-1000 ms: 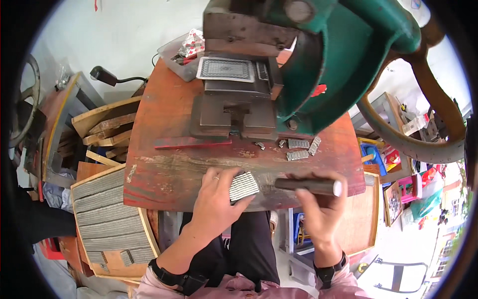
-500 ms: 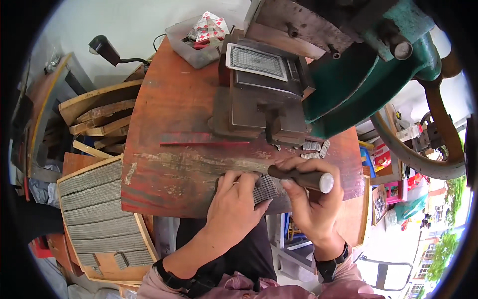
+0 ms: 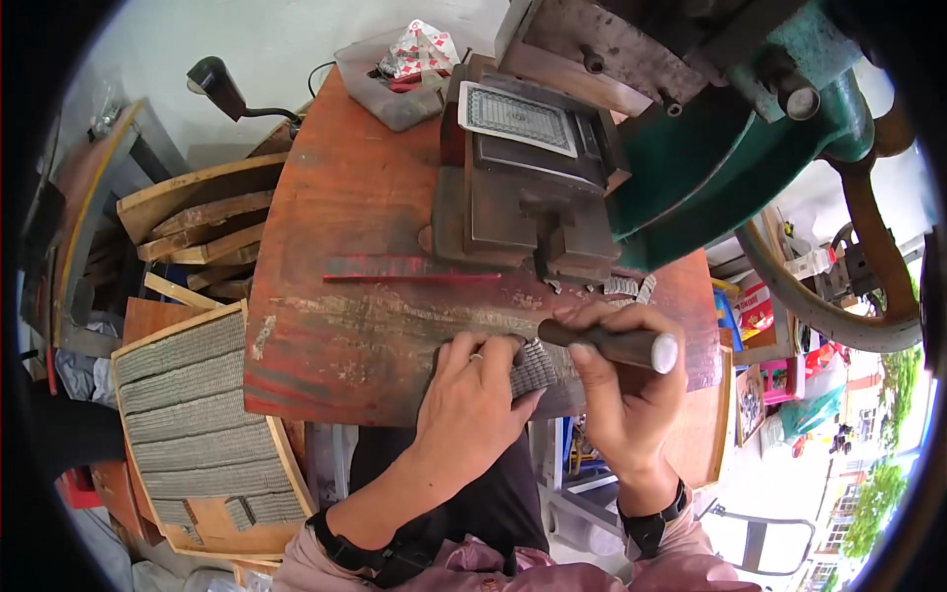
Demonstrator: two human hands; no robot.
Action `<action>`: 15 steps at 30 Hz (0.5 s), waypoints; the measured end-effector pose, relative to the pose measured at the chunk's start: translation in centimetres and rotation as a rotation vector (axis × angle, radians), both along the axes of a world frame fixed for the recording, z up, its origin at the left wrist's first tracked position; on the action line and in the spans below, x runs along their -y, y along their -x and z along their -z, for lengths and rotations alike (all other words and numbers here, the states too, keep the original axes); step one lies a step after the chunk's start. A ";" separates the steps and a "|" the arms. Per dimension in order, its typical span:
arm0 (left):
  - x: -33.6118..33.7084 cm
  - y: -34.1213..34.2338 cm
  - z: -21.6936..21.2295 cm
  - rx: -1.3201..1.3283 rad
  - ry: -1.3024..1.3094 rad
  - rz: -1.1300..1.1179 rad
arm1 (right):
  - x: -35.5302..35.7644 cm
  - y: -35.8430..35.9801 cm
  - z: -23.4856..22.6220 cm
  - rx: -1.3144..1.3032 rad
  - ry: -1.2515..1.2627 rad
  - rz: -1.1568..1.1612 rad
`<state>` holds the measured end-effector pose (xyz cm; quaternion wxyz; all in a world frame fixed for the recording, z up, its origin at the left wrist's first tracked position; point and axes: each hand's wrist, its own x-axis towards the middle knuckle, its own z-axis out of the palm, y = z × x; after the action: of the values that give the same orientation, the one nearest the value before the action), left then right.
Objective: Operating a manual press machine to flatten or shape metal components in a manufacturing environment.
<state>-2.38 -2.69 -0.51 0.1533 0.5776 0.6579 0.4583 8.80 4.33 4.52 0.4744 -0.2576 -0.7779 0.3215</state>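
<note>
1. Block of small ridged grey pieces point(image 3: 536, 367) sits at the centre of the frame, by the near edge of the tabletop point(image 3: 340, 187); the left hand point(image 3: 469, 390) grasps it between thumb and fingers.
2. Right hand point(image 3: 631, 380), just beside it, is wrapped round a dark cylinder point(image 3: 607, 343); its pale end faces right, the other end is by the block. Whether the two touch, I can't tell from where I stand.
3. To do this well, I'd say, keep the left grip snug so the pieces sit square, work the cylinder with light, even pressure, and mind the fingertips near its end.
4. Lower left, a wood-rimmed tray point(image 3: 287, 469) holds close-packed rows of grey strips point(image 3: 202, 395); its lower end shows bare board and a few short pieces point(image 3: 240, 512).
5. Right of centre, beyond the hands, loose grey bits point(image 3: 621, 286) lie by the green press point(image 3: 691, 187), whose bed carries a patterned card point(image 3: 518, 116).
6. Toward the top, a translucent bin point(image 3: 400, 116) holds a red-and-white wrapper point(image 3: 421, 49) and something red; the rest is too small to name.
</note>
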 end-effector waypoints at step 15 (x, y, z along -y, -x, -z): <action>0.0 -0.2 0.0 -0.026 0.032 -0.023 | 0.4 -0.9 -0.1 0.082 0.169 0.031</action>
<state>-2.17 -2.74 -0.50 0.1489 0.5735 0.6736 0.4417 9.73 3.89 4.62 0.4237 -0.3217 -0.7626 0.3679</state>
